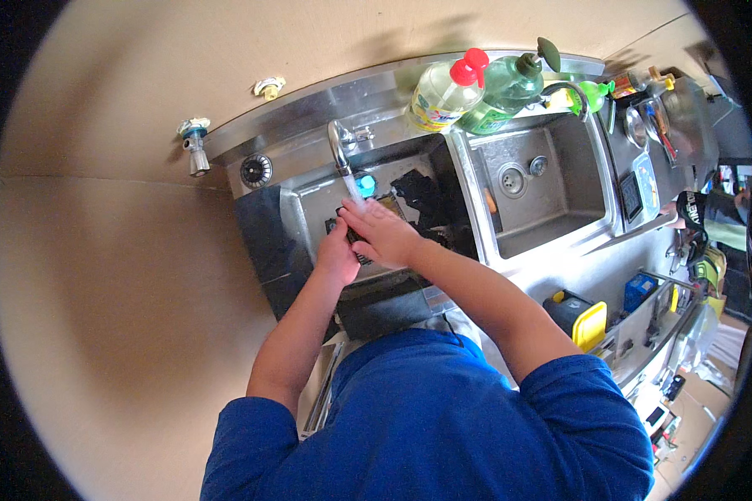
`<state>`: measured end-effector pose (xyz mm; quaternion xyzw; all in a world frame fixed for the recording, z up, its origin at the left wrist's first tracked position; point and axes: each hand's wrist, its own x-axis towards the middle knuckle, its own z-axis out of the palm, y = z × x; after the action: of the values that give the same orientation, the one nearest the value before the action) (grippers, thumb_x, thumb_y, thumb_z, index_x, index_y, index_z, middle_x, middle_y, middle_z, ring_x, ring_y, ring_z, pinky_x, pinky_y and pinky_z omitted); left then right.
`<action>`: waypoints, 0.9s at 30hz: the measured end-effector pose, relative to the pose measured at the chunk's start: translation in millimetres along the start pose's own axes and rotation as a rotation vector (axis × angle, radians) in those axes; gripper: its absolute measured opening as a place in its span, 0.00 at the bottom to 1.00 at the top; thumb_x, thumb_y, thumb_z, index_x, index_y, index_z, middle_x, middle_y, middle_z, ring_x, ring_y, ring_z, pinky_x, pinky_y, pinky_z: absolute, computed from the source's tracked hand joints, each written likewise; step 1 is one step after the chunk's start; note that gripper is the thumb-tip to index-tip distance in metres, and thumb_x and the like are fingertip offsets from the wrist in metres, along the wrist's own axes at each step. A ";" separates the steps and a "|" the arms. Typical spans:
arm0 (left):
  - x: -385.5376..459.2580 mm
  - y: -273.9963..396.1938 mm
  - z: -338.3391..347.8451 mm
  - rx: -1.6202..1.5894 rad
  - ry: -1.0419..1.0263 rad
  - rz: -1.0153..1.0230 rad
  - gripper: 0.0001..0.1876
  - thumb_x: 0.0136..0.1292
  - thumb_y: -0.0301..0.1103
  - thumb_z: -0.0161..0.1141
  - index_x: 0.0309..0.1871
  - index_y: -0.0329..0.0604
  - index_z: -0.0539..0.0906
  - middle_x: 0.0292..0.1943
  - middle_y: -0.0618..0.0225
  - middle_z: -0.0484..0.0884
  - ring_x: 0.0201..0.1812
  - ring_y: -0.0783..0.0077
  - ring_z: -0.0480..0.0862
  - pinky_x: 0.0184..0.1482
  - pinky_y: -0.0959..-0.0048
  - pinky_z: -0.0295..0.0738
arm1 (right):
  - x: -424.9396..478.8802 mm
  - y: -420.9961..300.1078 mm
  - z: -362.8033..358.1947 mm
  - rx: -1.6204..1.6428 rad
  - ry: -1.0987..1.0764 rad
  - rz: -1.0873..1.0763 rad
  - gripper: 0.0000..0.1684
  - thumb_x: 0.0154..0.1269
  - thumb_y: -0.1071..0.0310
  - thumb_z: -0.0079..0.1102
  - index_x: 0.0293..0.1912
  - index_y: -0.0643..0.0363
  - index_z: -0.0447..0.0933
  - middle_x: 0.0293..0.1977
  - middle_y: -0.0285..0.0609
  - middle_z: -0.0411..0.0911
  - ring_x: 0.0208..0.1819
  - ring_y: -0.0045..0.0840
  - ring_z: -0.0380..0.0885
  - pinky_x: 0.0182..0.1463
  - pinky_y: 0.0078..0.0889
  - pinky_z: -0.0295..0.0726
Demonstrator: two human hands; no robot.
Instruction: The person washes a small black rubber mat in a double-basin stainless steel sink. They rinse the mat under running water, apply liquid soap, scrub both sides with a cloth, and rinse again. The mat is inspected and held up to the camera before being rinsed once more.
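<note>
My left hand [336, 253] holds a small black part [364, 258] that looks ribbed, low in the left sink basin [307, 216]. Over that part lies my right hand [385, 232], fingers stretched out and thumb apart; its palm side is hidden. Water [353, 188] runs from the chrome faucet [337, 144] onto my right fingertips. Just behind the stream is a round cyan object [366, 185]. Wet, ragged black pieces [423, 191] lie in the basin to the right of my hands.
A red-capped bottle [442, 97] and a green pump bottle [501, 94] stand behind the basins. To the right is a second basin [539, 188] with a drain strainer [537, 165]. A black container with a yellow lid [589, 325] sits lower right. Farther right, a person [717, 219] is partly visible.
</note>
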<state>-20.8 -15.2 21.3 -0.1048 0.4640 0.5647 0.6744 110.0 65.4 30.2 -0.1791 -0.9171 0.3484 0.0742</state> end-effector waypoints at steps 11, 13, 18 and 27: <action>14.4 1.6 -36.9 -0.034 -0.047 0.073 0.23 0.76 0.46 0.41 0.64 0.39 0.67 0.62 0.55 0.74 0.62 0.54 0.74 0.66 0.53 0.66 | -19.2 51.9 49.0 0.862 0.299 0.882 0.32 0.75 0.46 0.41 0.58 0.67 0.73 0.52 0.54 0.78 0.56 0.33 0.74 0.62 0.33 0.67; 15.5 0.9 -39.5 0.003 0.001 0.087 0.21 0.77 0.44 0.41 0.63 0.38 0.68 0.60 0.56 0.75 0.60 0.55 0.76 0.64 0.54 0.68 | -20.5 58.9 61.5 1.043 0.392 0.915 0.29 0.75 0.49 0.45 0.55 0.67 0.75 0.47 0.50 0.80 0.51 0.28 0.75 0.58 0.31 0.70; 0.5 0.2 -41.7 0.005 0.079 0.070 0.18 0.76 0.39 0.45 0.61 0.36 0.69 0.57 0.57 0.76 0.59 0.60 0.76 0.63 0.59 0.69 | -22.0 56.9 59.1 0.818 0.211 0.919 0.23 0.71 0.56 0.49 0.52 0.65 0.76 0.43 0.51 0.80 0.47 0.36 0.77 0.53 0.35 0.73; 40.9 -33.5 -122.7 0.168 0.384 0.317 0.15 0.72 0.41 0.52 0.56 0.44 0.73 0.48 0.66 0.78 0.53 0.66 0.77 0.58 0.60 0.72 | -8.2 57.9 86.1 0.840 0.190 0.865 0.18 0.68 0.63 0.52 0.51 0.65 0.77 0.41 0.49 0.81 0.45 0.33 0.78 0.50 0.34 0.75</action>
<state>-57.1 -81.0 -89.1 -0.0797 0.6393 0.5928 0.4833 111.2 49.6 -72.7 -0.5211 -0.5349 0.6613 0.0715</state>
